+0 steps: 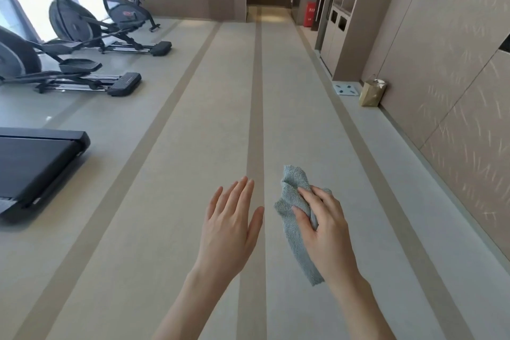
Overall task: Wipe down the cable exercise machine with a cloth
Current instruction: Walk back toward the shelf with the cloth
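Observation:
My right hand [323, 225] grips a light blue-grey terry cloth [292, 188], bunched under the fingers, with one end sticking up past them and the other hanging down beside my wrist. My left hand [230, 222] hovers flat beside it, fingers straight and holding nothing. Both hands are held out over the beige striped floor [193, 174]. No cable exercise machine shows in the head view.
A treadmill deck [36, 165] lies at the left edge. Two elliptical trainers [80, 25] stand at the back left by the window. Along the right wall sit a paper bag [372, 92], a floor scale [345, 89], cabinets [338, 25] and a red extinguisher box [311, 14].

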The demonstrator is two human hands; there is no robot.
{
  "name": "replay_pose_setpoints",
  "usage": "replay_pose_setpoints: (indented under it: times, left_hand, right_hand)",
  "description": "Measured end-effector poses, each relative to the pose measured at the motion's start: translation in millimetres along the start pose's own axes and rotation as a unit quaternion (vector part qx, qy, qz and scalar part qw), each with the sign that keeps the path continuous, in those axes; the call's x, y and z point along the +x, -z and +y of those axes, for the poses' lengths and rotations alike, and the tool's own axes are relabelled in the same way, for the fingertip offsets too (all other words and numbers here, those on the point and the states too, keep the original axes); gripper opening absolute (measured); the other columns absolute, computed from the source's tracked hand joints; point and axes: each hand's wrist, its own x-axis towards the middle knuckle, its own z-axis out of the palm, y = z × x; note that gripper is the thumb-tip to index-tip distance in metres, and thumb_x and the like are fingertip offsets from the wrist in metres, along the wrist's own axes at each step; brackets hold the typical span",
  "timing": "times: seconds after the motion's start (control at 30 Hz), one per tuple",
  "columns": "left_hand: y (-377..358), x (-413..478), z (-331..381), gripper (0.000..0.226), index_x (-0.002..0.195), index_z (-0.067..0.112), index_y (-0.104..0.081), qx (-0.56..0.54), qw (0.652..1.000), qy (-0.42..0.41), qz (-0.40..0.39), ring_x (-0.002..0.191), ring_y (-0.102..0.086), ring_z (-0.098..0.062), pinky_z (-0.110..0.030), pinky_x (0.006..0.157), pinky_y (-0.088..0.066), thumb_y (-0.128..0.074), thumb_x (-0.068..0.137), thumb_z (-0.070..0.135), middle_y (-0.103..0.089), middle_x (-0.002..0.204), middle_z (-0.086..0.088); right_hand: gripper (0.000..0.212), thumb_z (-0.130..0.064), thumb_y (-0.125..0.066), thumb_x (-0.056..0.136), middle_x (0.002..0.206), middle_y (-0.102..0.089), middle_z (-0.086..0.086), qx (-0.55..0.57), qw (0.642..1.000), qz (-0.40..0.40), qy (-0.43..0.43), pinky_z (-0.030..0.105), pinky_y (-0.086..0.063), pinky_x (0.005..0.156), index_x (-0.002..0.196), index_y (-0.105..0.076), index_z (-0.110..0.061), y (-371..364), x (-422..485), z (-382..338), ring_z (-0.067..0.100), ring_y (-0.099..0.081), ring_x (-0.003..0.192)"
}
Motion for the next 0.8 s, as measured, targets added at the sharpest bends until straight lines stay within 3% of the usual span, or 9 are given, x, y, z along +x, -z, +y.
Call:
replay_pose_setpoints:
  times: [0.33, 0.53, 0.8]
  left_hand:
    - [-144, 206, -76, 0.052, 0.135, 0.003, -0.055, 0.003, 1.000, 0.001, -0.019, 0.128, -0.053, -0.026, -0.039, 0.113, -0.027, -0.038, 0.101, 0.038, -0.055, 0.140, -0.010]
    - [-221, 360, -109, 0.053, 0.136, 0.003, -0.054, 0.002, 1.000, 0.022, -0.007, 0.130, -0.052, -0.025, -0.040, 0.113, -0.027, -0.036, 0.101, 0.038, -0.054, 0.141, -0.010]
    - [-316, 521, -169, 0.052, 0.137, 0.004, -0.054, 0.008, 0.999, 0.031, -0.018, 0.130, -0.052, -0.024, -0.037, 0.115, -0.024, -0.038, 0.101, 0.038, -0.055, 0.141, -0.009]
  right_hand:
    - [0.038, -0.030, -0.053, 0.093, 0.120, -0.058, 0.006, -0.003, 1.000, 0.001, 0.010, 0.007, -0.029, 0.101, 0.121, -0.064, -0.007, -93, 218, 119, 0.015, -0.049, 0.114]
    - [0.035, -0.024, -0.058, 0.091, 0.119, -0.058, 0.005, 0.002, 1.000, 0.002, 0.024, 0.015, -0.034, 0.101, 0.120, -0.064, -0.007, -136, 383, 188, 0.016, -0.050, 0.114]
    - [0.034, -0.020, -0.059, 0.089, 0.118, -0.059, 0.005, 0.000, 0.999, -0.018, 0.038, 0.005, -0.027, 0.102, 0.120, -0.064, -0.006, -208, 558, 259, 0.013, -0.048, 0.114]
